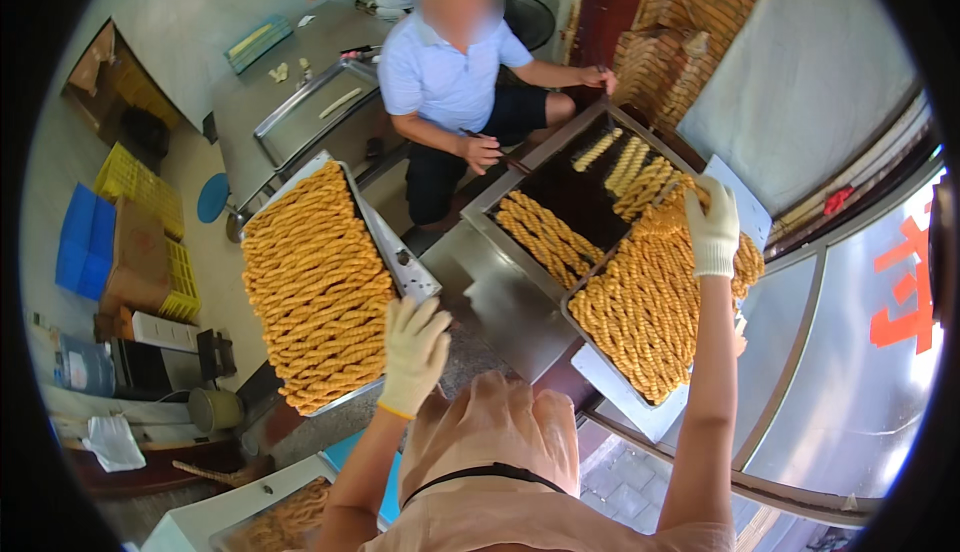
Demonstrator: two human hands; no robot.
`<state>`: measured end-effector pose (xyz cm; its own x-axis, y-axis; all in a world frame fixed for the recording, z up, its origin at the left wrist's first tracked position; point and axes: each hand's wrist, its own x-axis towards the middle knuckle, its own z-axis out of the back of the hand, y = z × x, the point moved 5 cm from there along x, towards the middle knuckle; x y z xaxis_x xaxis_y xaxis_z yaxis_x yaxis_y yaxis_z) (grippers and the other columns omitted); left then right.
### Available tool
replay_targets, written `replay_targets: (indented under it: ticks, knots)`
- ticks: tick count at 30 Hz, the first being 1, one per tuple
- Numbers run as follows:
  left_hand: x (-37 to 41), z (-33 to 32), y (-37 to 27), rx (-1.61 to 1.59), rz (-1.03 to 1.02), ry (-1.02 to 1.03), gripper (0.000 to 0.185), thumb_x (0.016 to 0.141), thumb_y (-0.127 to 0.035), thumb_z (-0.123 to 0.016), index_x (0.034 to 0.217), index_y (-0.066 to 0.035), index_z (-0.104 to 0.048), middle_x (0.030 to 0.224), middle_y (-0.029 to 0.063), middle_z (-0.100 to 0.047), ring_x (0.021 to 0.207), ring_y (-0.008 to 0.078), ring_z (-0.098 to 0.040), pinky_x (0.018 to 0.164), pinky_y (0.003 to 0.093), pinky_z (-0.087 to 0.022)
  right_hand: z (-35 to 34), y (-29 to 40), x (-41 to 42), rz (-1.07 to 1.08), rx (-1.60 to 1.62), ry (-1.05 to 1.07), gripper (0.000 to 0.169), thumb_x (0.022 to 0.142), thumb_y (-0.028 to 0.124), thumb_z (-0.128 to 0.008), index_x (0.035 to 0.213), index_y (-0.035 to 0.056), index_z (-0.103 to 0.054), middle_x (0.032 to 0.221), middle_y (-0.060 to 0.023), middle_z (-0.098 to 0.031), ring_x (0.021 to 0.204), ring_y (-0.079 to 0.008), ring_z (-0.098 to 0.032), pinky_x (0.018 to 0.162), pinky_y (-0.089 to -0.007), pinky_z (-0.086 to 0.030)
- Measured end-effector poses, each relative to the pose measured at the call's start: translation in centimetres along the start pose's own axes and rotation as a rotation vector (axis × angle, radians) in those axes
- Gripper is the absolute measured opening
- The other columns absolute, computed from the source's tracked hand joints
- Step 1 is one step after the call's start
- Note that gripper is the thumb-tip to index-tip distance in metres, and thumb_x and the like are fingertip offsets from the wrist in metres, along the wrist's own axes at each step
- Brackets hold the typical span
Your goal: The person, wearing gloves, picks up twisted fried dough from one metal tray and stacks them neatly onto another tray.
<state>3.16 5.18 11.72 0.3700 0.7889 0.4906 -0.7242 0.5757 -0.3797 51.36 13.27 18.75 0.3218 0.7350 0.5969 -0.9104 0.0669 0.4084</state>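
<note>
Both of my hands wear pale knit gloves. My left hand [415, 353] is at the right edge of a metal tray stacked with fried dough twists [319, 282], its fingers somewhat apart and nothing seen in them. My right hand [712, 226] reaches to the far end of a second pile of fried dough twists [645, 308]. Its thumb and fingers are at the twists there; whether they grip one is hard to make out. This second pile lies in a tray beside a rectangular fryer [577, 184] of dark oil. Browned twists [547, 237] and paler ones [630, 166] float in the oil.
Across the fryer sits a person [454, 87] holding long sticks over the oil. Behind is a steel worktable [259, 106] with a strip of dough [340, 102]; another person stands beyond. Crates [139, 184] line the left wall. A glass panel [825, 372] borders the right.
</note>
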Motion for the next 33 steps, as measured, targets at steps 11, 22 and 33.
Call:
replay_targets:
  ticks: [11,22,33]
  knots:
    - [-1.0,0.4,13.5,-1.108,1.099,-0.189,0.072,0.107,-0.036,-0.059,0.164,-0.004,-0.030,0.167,0.0174,-0.036,0.155,0.0305,-0.034,0.125,0.0412,-0.032,-7.0,32.6,0.6,-0.027,0.917,0.560,0.026,0.096,0.000,-0.071,0.121,0.0022,-0.067,0.101,0.0004,-0.065,0.087,-0.0071,-0.059,0.080,-0.0224,-0.051]
    - [-10.9,11.4,36.4,-0.926,1.232,-0.509,0.067,0.100,-0.027,-0.073,0.161,-0.019,-0.044,0.162,0.0051,-0.044,0.131,0.0273,-0.060,0.088,0.0402,-0.064,-33.1,36.6,-16.6,-0.530,1.072,1.147,0.037,0.102,0.019,-0.069,0.137,0.0116,-0.061,0.102,0.0007,-0.067,0.064,-0.0058,-0.059,0.045,-0.0210,-0.040]
    - [-10.6,10.0,39.9,-0.927,1.351,-0.092,0.056,0.100,-0.020,-0.073,0.150,-0.009,-0.052,0.162,0.0087,-0.043,0.126,0.0254,-0.063,0.087,0.0389,-0.068,-39.6,32.1,-21.7,-0.604,0.879,1.048,0.063,0.095,0.023,-0.077,0.152,0.0166,-0.051,0.128,-0.0055,-0.066,0.104,-0.0130,-0.066,0.062,-0.0305,-0.058]
